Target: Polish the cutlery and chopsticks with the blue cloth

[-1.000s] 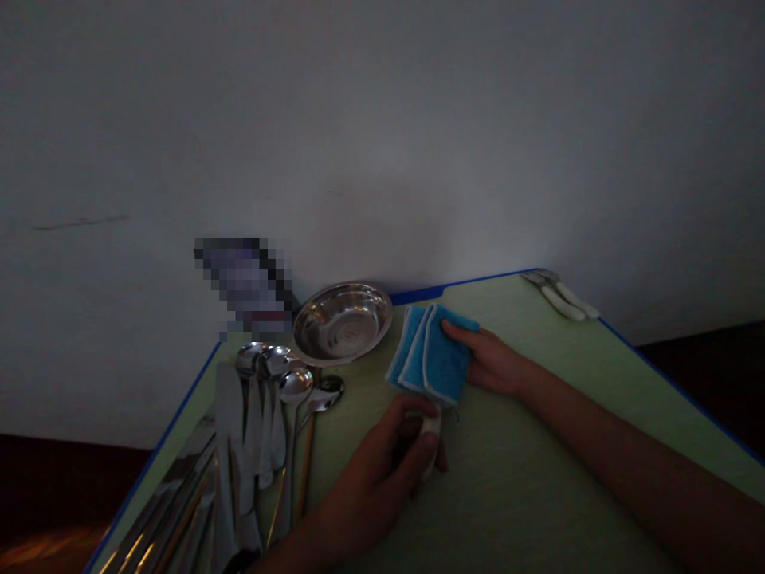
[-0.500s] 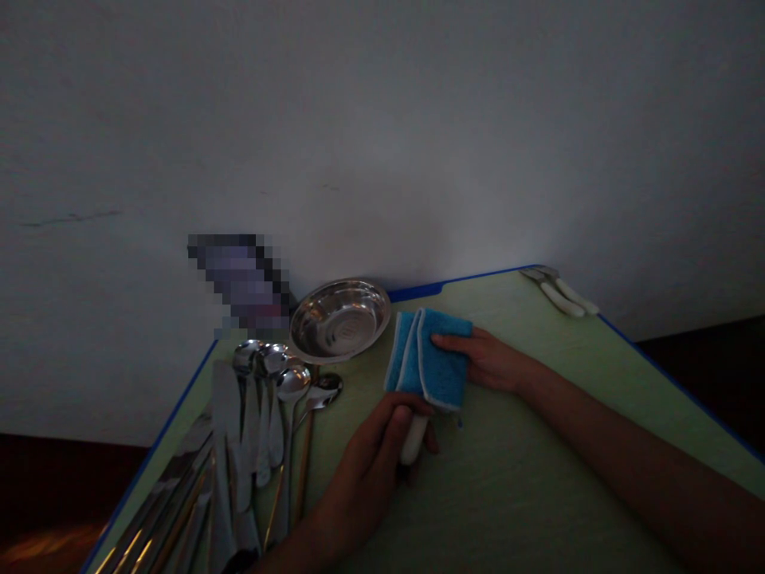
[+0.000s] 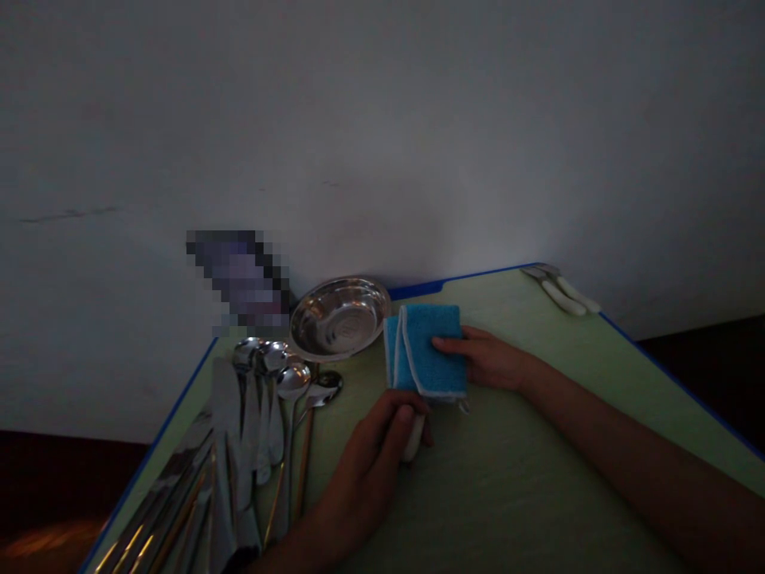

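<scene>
My left hand (image 3: 382, 446) is closed around the white handle (image 3: 414, 442) of a piece of cutlery. Its head is hidden behind a folded blue cloth (image 3: 435, 351) with pale edging, so I cannot tell its kind. On the cloth's right side, my right hand (image 3: 487, 357) pinches it, thumb lying across the front. The cloth rests just above my left fingers, over the table. Left of the hands lie several metal spoons (image 3: 292, 381), and a shallow steel bowl (image 3: 340, 319) sits behind them.
Several knives and other long-handled cutlery (image 3: 221, 470) spread along the left side of the green table (image 3: 514, 478). Two white-handled pieces, seemingly forks (image 3: 562, 293), lie at the far right corner. A blurred-out upright object (image 3: 239, 279) leans by the wall (image 3: 382, 143) behind the bowl.
The cloth has turned a little and shifted slightly left, with my right hand still on it. Less of the white handle shows below my left hand, which keeps its grip.
</scene>
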A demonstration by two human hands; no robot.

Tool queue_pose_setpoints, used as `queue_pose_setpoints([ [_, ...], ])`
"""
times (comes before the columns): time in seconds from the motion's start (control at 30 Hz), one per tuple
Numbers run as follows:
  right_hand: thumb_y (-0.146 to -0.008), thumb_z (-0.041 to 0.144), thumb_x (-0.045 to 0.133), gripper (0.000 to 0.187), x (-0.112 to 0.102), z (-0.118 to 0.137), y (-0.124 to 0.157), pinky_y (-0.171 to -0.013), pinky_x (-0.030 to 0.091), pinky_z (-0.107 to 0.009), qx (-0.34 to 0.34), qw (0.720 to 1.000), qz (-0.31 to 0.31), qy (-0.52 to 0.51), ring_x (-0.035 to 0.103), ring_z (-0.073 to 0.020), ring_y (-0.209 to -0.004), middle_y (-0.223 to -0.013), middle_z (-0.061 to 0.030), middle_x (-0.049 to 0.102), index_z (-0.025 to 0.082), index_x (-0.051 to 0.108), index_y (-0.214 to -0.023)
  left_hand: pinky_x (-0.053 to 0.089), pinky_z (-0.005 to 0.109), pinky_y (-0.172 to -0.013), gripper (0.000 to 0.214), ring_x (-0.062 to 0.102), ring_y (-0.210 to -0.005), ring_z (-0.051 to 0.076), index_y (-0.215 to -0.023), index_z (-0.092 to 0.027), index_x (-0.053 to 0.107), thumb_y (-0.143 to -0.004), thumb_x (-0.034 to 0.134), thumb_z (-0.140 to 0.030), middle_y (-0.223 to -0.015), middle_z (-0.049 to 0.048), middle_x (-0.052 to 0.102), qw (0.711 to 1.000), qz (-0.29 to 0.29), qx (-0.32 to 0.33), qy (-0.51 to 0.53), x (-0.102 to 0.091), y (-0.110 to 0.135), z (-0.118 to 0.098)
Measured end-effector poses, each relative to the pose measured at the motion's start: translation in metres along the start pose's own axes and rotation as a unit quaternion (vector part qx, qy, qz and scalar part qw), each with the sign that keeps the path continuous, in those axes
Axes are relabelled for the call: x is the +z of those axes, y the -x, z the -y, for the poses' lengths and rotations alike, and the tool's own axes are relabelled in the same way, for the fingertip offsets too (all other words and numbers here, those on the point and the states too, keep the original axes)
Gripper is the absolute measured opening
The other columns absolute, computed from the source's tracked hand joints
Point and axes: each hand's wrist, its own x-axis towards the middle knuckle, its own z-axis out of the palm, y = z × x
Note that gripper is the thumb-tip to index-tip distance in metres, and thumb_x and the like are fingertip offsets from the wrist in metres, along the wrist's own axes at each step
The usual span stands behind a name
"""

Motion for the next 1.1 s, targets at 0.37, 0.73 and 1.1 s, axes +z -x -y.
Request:
queue_pose_setpoints([
  [0.37,-0.080,0.024,0.055,0.025,0.0068,-0.0013,-0.0077,-0.087,0.049,-0.037,-0.084,0.984,-0.140,-0.067,0.064,-0.0182,-0.089,-0.097,-0.0069,0.068,0.016,0.057,-0.104,0.039,0.022,-0.069,0.018,0.048,-0.078,0.012,-0.107,-0.025,0.045,-0.089,0.043,-0.028,-0.091,-0.0008,0.056,0.993,0.110,0.024,0.033,-0.0049,0.0068,-0.0091],
  [0.73,-0.077,0.024,0.059,0.027,0.0093,-0.0013,-0.0046,-0.088,0.047,-0.036,-0.081,0.992,-0.099,-0.017,0.065,-0.0169,-0.084,-0.099,-0.0065,0.067,0.016,0.057,-0.103,0.041,0.024,-0.065,0.028,0.053,-0.076,0.013,-0.108,-0.028,0.048,-0.081,0.056,-0.028,-0.098,-0.0002,0.061,0.989,0.119,0.001,-0.090,0.0008,0.0025,-0.0020],
  [1.1,-0.071,0.017,0.064,0.025,0.0051,-0.0004,-0.0028,-0.087,0.047,-0.034,-0.063,0.997,-0.047,0.023,0.065,-0.0147,-0.080,-0.095,-0.0055,0.068,0.015,0.060,-0.096,0.037,0.022,-0.057,0.026,0.047,-0.064,0.011,-0.103,-0.022,0.054,-0.078,0.059,-0.029,-0.078,-0.0015,0.056,0.987,0.113,-0.008,-0.110,0.0021,0.0022,-0.0038],
])
